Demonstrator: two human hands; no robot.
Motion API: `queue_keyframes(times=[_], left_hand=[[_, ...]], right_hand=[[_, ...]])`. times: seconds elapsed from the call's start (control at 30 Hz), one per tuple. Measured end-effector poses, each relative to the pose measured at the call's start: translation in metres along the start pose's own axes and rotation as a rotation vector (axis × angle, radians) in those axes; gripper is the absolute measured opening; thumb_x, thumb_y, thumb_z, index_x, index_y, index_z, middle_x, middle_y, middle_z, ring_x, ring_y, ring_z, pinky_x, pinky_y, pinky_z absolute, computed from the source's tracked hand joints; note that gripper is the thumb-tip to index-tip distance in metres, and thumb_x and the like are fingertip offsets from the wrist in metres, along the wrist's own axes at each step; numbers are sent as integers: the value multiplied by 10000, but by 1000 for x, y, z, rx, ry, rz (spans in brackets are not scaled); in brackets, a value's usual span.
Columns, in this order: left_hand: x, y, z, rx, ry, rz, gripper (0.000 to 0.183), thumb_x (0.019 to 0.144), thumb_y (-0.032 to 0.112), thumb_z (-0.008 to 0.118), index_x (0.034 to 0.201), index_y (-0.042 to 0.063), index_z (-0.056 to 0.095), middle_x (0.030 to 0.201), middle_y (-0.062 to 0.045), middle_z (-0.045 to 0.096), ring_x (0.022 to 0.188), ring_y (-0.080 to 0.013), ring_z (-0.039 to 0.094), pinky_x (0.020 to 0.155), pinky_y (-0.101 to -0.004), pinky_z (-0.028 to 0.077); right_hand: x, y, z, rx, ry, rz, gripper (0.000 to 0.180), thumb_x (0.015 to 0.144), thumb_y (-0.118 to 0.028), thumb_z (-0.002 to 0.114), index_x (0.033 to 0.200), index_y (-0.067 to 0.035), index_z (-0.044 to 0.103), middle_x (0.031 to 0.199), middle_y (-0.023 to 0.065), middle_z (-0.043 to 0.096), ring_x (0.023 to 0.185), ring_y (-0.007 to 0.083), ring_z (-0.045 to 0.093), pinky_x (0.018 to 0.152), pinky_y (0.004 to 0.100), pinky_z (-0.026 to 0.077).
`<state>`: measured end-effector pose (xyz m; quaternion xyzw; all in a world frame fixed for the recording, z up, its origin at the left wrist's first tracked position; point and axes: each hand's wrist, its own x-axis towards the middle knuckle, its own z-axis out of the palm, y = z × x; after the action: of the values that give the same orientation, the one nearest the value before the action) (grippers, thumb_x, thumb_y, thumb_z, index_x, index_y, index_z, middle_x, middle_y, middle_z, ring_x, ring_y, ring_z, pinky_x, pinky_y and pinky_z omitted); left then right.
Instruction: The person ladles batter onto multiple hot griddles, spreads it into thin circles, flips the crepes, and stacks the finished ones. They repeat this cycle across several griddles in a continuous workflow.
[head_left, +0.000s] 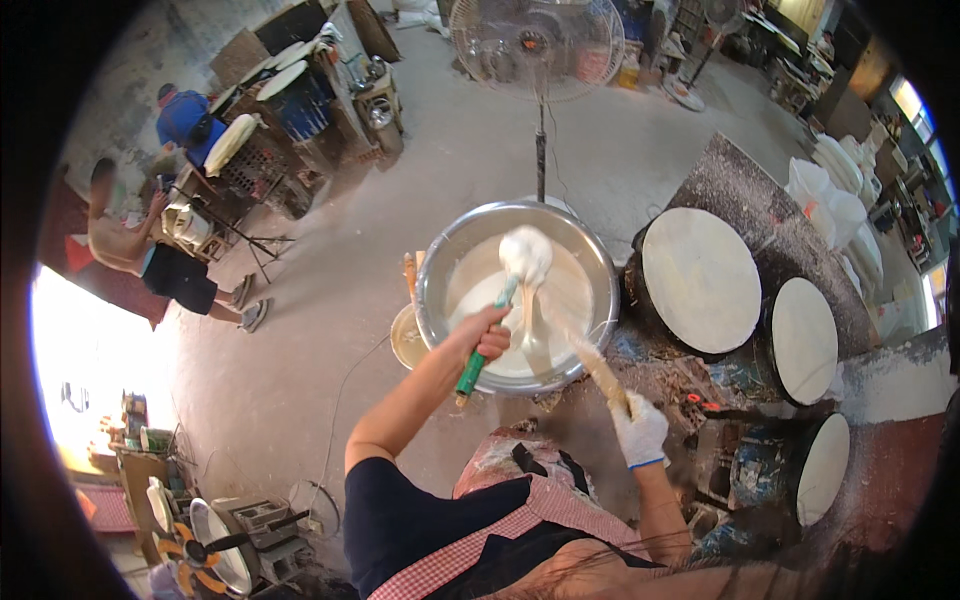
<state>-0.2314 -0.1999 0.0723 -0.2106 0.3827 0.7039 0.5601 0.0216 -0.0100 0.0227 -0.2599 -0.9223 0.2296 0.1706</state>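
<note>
My left hand (487, 334) is closed around the green handle of a ladle (525, 255), whose head is coated with white batter and held over a large round metal basin (611, 300). A thick strand of batter hangs from it into the white batter (480, 300) below. My right hand (639, 429), in a white knitted glove, grips a batter-smeared wooden stick (598, 367) at the basin's right front rim. The stick's far end is blurred over the batter, near the ladle.
Round drums with pale flat tops (701, 279) stand at the right, beside a dusty dark board (739, 180). A pedestal fan (538, 45) stands beyond the basin. A smaller tub (407, 337) touches its left side. Two people (187, 124) (124, 240) are at the upper left.
</note>
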Motion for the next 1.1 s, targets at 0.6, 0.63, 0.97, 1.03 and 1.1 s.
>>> queue_keyframes(times=[0.6, 0.63, 0.97, 1.03, 1.1], left_hand=[[-104, 51, 30, 412, -180, 409, 362, 894, 193, 470, 1222, 229, 321, 510, 37, 297, 335, -46, 259, 243, -195, 194], [-81, 53, 7, 116, -152, 143, 312, 898, 211, 466, 1185, 233, 346, 511, 38, 295, 336, -46, 248, 246, -189, 182], [-12, 4, 24, 379, -363, 152, 230, 921, 256, 422, 1149, 272, 442, 531, 44, 256, 369, -34, 220, 269, -177, 173], [22, 15, 31, 34, -213, -295, 168, 914, 248, 441, 1064, 200, 497, 521, 44, 270, 363, -44, 241, 265, -186, 192], [31, 5, 52, -213, -187, -546, 157, 919, 250, 424, 1020, 172, 514, 500, 38, 257, 354, -59, 240, 263, -197, 179]], right_hand=[[78, -2, 19, 780, -260, 315, 209, 718, -149, 666, 845, 14, 633, 696, 29, 586, 609, 92, 496, 551, 250, 394], [61, 11, 33, 752, -301, 343, 218, 715, -174, 670, 818, 15, 636, 658, 17, 577, 571, 82, 480, 513, 246, 379], [2, 18, -29, 690, -313, 599, 305, 747, -257, 630, 898, 8, 633, 692, 85, 625, 655, 127, 565, 622, 266, 445], [-33, 44, -7, 570, -220, 566, 346, 730, -338, 634, 860, -18, 645, 726, 120, 628, 667, 186, 585, 630, 299, 445], [-62, 61, -6, 472, -142, 564, 357, 720, -372, 643, 840, -36, 653, 746, 137, 630, 674, 211, 596, 641, 311, 447]])
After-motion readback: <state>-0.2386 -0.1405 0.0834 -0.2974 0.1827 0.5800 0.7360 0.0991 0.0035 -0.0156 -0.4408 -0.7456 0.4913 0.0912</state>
